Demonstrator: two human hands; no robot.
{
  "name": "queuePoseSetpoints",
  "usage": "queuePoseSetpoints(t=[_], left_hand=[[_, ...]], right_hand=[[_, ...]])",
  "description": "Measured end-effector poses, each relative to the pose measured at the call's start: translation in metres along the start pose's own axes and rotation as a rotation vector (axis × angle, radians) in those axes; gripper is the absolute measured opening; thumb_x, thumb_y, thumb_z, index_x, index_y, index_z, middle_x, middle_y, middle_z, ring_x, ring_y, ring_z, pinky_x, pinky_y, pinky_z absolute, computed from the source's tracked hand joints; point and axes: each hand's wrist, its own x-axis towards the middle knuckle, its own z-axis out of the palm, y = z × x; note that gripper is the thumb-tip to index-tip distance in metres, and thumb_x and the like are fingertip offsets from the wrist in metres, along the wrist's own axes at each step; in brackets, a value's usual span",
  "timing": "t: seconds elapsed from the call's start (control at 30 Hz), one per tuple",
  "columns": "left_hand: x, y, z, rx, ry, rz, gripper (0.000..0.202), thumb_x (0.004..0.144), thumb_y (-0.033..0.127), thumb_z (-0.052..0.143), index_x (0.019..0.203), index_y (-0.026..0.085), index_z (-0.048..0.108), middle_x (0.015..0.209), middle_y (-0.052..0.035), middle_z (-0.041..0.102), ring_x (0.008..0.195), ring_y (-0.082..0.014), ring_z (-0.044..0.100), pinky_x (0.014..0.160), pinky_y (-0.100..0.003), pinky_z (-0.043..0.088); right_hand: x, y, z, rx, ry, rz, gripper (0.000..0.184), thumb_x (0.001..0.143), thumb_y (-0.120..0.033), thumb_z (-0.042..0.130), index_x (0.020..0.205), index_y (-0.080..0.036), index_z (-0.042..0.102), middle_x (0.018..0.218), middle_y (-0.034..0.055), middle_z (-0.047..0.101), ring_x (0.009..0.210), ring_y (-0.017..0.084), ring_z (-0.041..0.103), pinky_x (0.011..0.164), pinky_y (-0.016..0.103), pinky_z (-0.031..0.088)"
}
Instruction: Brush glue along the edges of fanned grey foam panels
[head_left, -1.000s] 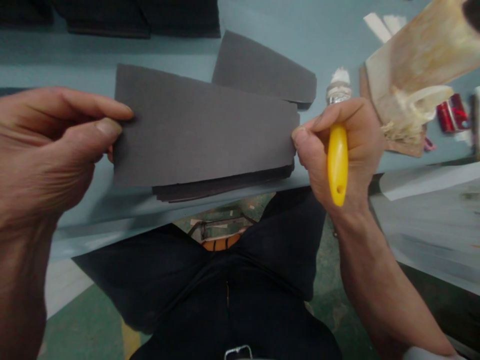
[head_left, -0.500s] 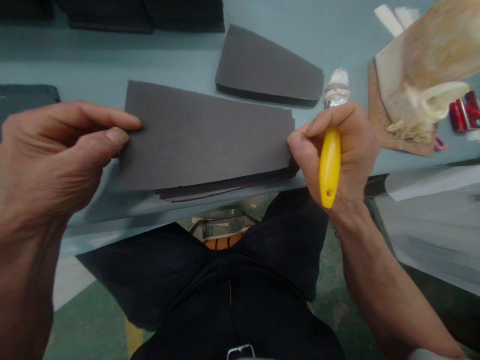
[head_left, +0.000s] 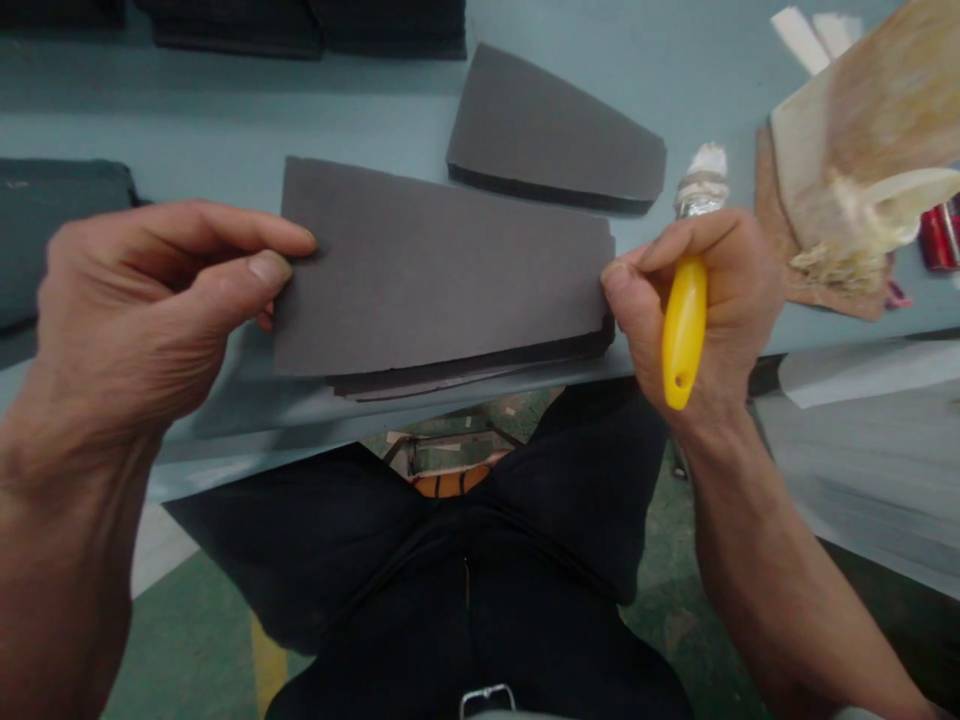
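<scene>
A dark grey, tapered flat sheet (head_left: 442, 275) lies over several similar sheets (head_left: 480, 373) at the table's front edge. My left hand (head_left: 165, 300) is closed, pinching the sheet's wide left end between thumb and forefinger. Closed around a yellow-handled brush (head_left: 684, 330), my right hand (head_left: 720, 300) also has its thumb and forefinger at the sheet's narrow right end. The brush's pale, wrapped head points away from me. Just beyond the sheet is a neat stack of the same tapered pieces (head_left: 555, 130).
Black stacks (head_left: 315, 30) stand at the back left, and a dark flat piece (head_left: 60, 235) lies at the left. To the right, a stained, glue-crusted container (head_left: 862, 120) rests on a brown board (head_left: 825, 290), beside a red shiny object (head_left: 939, 235). White strips (head_left: 806, 38) lie behind.
The whole view has shifted, so everything sits a little further right. My left hand and the sheet have moved slightly right over the table; both grips are unchanged.
</scene>
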Motion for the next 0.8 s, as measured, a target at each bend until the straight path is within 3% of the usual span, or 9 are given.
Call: queuePoseSetpoints(t=[0.17, 0.37, 0.8], left_hand=[[-0.001, 0.006, 0.005, -0.071, -0.015, 0.018, 0.041, 0.077, 0.039, 0.077, 0.111, 0.018, 0.089, 0.078, -0.0021, 0.072, 0.065, -0.0108, 0.055, 0.056, -0.025, 0.036], [-0.003, 0.006, 0.007, -0.032, -0.004, 0.023, 0.033, 0.079, 0.034, 0.078, 0.108, 0.023, 0.090, 0.077, -0.0001, 0.075, 0.064, -0.0101, 0.057, 0.057, -0.024, 0.036], [-0.007, -0.002, 0.006, -0.052, -0.024, 0.040, 0.027, 0.080, 0.028, 0.078, 0.103, 0.024, 0.090, 0.077, 0.0013, 0.077, 0.064, -0.0095, 0.059, 0.064, -0.024, 0.044]], right_hand=[[-0.002, 0.007, -0.007, -0.003, -0.022, 0.051, 0.033, 0.094, -0.059, 0.079, 0.098, -0.031, 0.063, 0.084, -0.0009, 0.065, 0.081, 0.021, 0.071, 0.073, 0.039, 0.062], [-0.004, 0.005, -0.006, -0.004, 0.028, 0.011, 0.035, 0.092, -0.060, 0.081, 0.095, -0.031, 0.061, 0.081, -0.0017, 0.065, 0.061, 0.015, 0.057, 0.058, 0.034, 0.050], [-0.011, 0.010, -0.006, 0.013, 0.008, 0.046, 0.034, 0.093, -0.060, 0.080, 0.096, -0.031, 0.062, 0.083, -0.0016, 0.065, 0.066, 0.017, 0.059, 0.065, 0.036, 0.053]])
